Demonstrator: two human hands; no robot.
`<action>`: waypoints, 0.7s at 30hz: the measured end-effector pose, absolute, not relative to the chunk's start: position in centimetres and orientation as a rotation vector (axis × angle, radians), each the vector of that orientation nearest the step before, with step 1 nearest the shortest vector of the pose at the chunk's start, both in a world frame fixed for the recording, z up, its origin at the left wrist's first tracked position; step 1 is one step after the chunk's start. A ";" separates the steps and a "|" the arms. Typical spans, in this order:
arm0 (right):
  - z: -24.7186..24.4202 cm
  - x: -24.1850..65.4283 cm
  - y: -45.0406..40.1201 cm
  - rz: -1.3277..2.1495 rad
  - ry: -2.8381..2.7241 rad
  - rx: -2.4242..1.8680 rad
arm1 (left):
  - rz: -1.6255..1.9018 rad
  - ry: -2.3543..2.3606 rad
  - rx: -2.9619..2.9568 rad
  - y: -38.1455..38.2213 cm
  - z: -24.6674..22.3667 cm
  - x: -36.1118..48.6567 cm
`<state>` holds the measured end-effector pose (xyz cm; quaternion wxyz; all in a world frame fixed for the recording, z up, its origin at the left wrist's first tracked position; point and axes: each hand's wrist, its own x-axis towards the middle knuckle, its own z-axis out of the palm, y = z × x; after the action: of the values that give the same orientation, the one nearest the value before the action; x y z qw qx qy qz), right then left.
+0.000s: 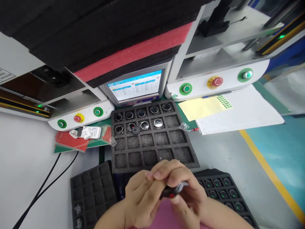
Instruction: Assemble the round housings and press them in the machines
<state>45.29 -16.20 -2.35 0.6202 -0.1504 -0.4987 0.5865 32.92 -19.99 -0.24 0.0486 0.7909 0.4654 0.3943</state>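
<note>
Both hands meet low in the middle of the head view. My right hand (187,194) is closed around a small dark device (170,191) with a grey end and a red spot, its thumb underneath. My left hand (145,198) presses against the device's left side, fingers bent and touching the right fingers. Just beyond them lies a grey foam tray (156,103) with round watch-like pieces in its two far rows. A small black disc (135,130) rests over one piece in the second row. The nearer compartments hold no round pieces.
Another foam tray (95,187) is at the lower left, and a tray of round pieces (223,194) at the lower right. Behind are a screen (137,86) and machine panels with buttons. Papers (243,111) lie right; red sticker sheets (71,141) and white items lie left.
</note>
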 end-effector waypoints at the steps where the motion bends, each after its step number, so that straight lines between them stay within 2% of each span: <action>1: -2.4 45.3 -16.3 1.382 -1.125 -0.354 | 1.195 1.404 2.427 -19.9 0.0 33.0; 6: -2.7 45.2 -16.8 1.525 -0.944 -0.417 | 1.150 1.439 2.449 -19.6 0.8 33.6; 21: -2.2 44.0 -16.9 1.623 -0.713 -0.371 | 1.196 1.550 2.572 -19.0 1.2 33.9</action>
<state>43.98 -16.87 -2.18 0.6174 -0.1610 -0.3099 0.7049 33.95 -19.01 1.20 -0.0454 0.7948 0.4790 0.3697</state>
